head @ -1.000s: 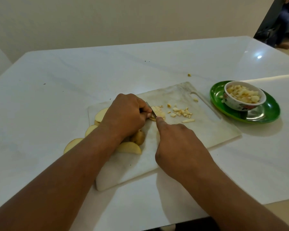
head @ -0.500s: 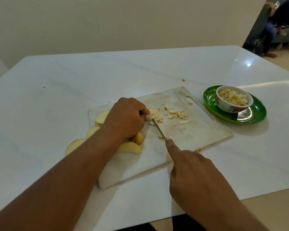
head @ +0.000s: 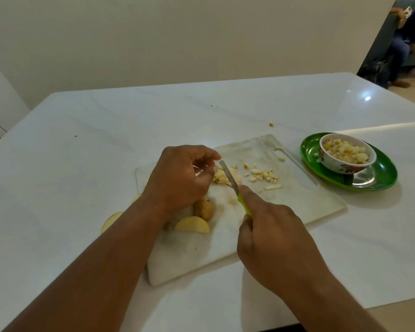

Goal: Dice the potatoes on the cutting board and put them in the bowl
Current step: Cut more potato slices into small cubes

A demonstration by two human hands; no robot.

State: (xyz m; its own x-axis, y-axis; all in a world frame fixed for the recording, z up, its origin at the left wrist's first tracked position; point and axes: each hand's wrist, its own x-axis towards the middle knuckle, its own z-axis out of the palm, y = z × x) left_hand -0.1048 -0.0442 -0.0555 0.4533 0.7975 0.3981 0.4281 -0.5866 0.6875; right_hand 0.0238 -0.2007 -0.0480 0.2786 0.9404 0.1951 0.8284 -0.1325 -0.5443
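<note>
Marble-white table (head: 82,164) is filling nearly the whole view from my head camera, with a white cutting board (head: 297,207) lying at an angle near the middle of it. Beside the board's far right corner, a green plate (head: 383,178) is carrying a flowered bowl (head: 333,164) that is holding a heap of diced potato (head: 345,153).

My left hand (head: 177,178) is hovering over the board's left part, fingers curled loosely inward with the fingertips near a partly cut potato piece (head: 222,177); whether they are actually touching it, I cannot tell. My right hand (head: 276,245) is gripping a knife by its green handle (head: 243,206), index finger stretched along the top, and the blade (head: 229,177) is pointing away from me, angled up and left across that piece.

Potato slices are lying around my left forearm: one pale half-round slice (head: 192,225) is sitting flat on the board just below my wrist, a skin-on chunk (head: 203,209) is touching it from above, and another slice (head: 110,221) is peeking out on the table to the left of the arm.

Loose cut bits (head: 264,176) are scattering across the board to the right of the blade, one longer strip (head: 273,187) lying a little nearer me. One small bit (head: 282,158) is resting by the board's handle slot, and a stray crumb (head: 271,124) is sitting on the table beyond the board.
</note>
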